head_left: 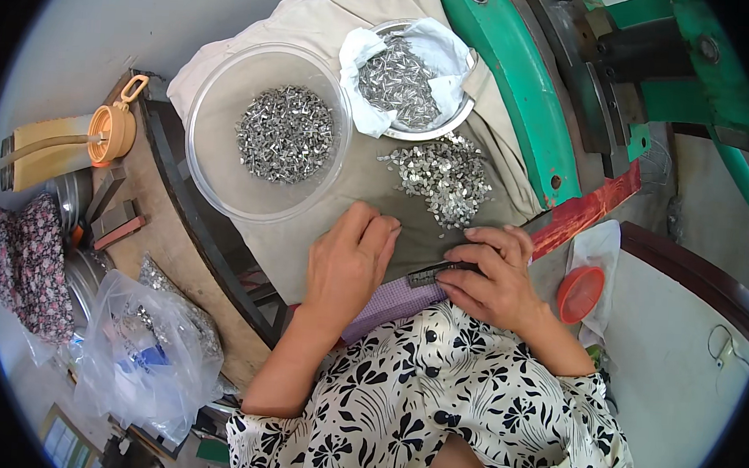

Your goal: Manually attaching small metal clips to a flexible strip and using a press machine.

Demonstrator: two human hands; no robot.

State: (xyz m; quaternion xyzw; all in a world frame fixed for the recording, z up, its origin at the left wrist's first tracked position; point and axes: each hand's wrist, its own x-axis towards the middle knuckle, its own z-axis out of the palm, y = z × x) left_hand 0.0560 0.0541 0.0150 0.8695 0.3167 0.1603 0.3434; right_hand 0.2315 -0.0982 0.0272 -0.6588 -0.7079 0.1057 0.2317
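Observation:
In my right hand [497, 279] is a small dark rectangular metal block [423, 276], gripped between thumb and fingers low over the cloth's near edge. My left hand [352, 254] is closed, fingers curled toward the thumb; whatever they may hold is hidden. Ahead of my right hand lies a loose heap of small flat silvery metal pieces [449, 179] on the cloth [409, 227]. Beyond my left hand stands a round clear plastic tub [213, 170] with many short metal pieces [285, 133]. A metal bowl [435, 135] lined with white plastic holds thin metal pins [399, 81].
A green machine [518, 89] rises at the far right, beside a red painted edge [587, 210]. An orange-red bowl [580, 294] is at right. On the left, a wooden table [170, 257] bears an orange cup [113, 133], metal blocks [117, 220] and a clear plastic bag [144, 349].

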